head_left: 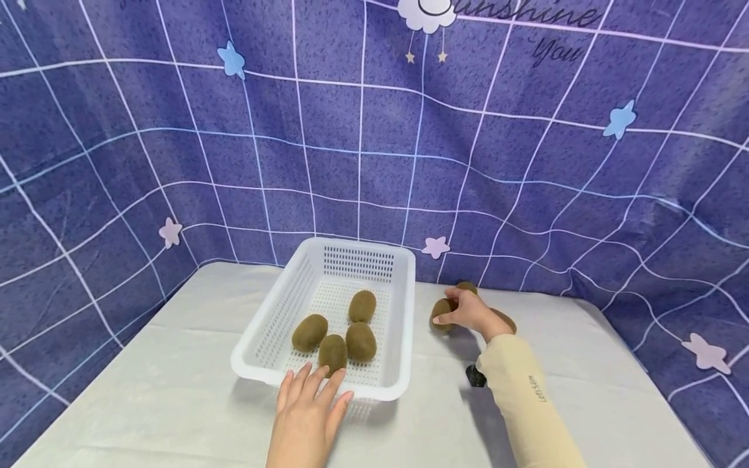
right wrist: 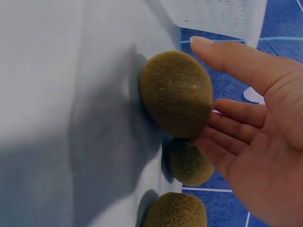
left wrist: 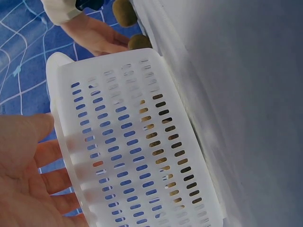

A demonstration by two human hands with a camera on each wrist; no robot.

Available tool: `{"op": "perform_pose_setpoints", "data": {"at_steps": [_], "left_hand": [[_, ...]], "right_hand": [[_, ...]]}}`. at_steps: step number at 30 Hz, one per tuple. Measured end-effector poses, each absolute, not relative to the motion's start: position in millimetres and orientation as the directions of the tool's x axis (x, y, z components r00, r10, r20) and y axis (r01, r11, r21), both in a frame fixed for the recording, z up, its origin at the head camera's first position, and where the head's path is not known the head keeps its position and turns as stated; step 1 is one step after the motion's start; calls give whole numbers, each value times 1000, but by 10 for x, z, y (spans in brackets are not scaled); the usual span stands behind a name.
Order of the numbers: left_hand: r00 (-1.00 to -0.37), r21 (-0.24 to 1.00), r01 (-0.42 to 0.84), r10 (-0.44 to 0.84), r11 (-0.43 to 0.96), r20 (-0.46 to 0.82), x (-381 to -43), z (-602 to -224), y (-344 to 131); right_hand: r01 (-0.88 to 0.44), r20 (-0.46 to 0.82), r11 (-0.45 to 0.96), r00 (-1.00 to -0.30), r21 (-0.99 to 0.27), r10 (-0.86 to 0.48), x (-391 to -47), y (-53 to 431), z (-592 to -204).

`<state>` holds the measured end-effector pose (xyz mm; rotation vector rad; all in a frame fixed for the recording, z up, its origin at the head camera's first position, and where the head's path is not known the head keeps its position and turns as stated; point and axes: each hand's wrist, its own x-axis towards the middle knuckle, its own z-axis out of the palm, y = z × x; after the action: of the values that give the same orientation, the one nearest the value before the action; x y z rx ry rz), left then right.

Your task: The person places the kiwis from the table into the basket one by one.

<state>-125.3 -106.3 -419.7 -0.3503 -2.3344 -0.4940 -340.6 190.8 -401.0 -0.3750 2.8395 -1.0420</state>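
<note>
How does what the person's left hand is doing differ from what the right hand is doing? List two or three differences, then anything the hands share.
The left hand rests flat against the near rim of the white basket; the right hand reaches to a kiwi on the table. The left hand touches plastic, the right touches fruit. The left hand is near the camera, the right farther back. Both have relaxed, nearly straight fingers.
</note>
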Motion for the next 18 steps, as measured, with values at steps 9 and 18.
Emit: {"op": "perform_pose_setpoints", "data": {"at_steps": [9,18], "left_hand": [[-711,249,377,107,892,695,-1250,-4206,-1057],[-712,245,377,110,893,693,-1239,-4197,-1058]], "right_hand": [[-342,76,854,-937,-392,-340,-3411,1850,-4039],[-296,42,887,-953,-353,-301,-3382,1828,-4022]]}}
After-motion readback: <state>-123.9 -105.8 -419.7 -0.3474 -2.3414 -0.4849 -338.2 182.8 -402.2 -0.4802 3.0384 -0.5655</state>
